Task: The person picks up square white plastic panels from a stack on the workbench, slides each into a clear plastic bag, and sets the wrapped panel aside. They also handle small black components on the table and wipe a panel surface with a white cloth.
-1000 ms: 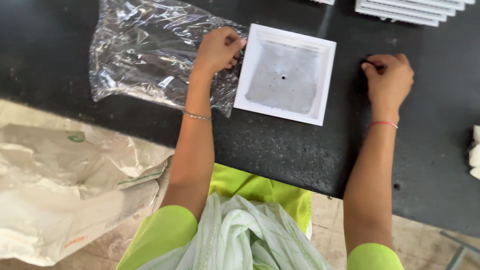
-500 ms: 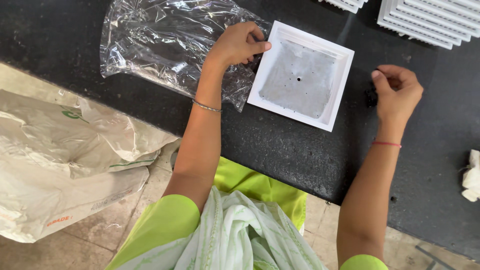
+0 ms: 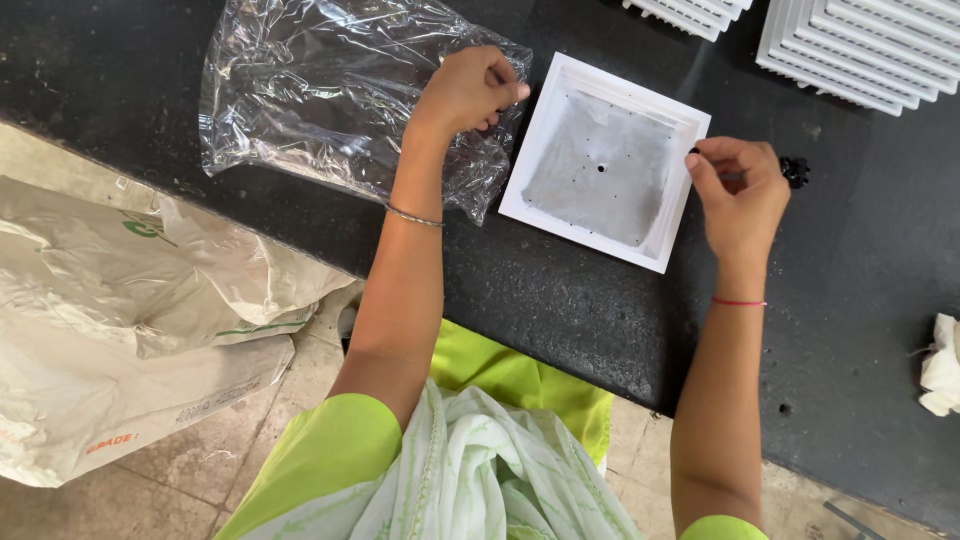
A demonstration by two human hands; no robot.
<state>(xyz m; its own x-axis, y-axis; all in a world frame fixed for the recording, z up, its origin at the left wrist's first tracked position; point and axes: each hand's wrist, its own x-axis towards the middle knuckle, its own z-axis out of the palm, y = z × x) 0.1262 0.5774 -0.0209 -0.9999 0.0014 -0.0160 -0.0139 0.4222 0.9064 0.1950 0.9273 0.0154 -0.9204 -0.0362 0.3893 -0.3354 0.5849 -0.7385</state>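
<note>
While a large white sack (image 3: 120,330) slumps on the tiled floor at the near left, a person in a lime-green top stands at a black stone counter (image 3: 560,320) with a square white tray (image 3: 604,160) lying flat between the two hands. The tray, grey inside with a small hole at its centre, is bare and outside any wrapping. The left hand (image 3: 468,92) is curled, its fingertips pinching the right edge of a crumpled clear plastic bag (image 3: 330,95) that lies flat to the left of the tray, its pinched edge just beside it. The right hand (image 3: 738,190), at the tray's right rim, has thumb and forefinger pressed together; whether they grip something small cannot be told. Just beyond lies a small black part (image 3: 795,170). Farther off, at the far right, lie white louvred grilles (image 3: 860,45). By appearances the tray is not yet bagged.
</note>
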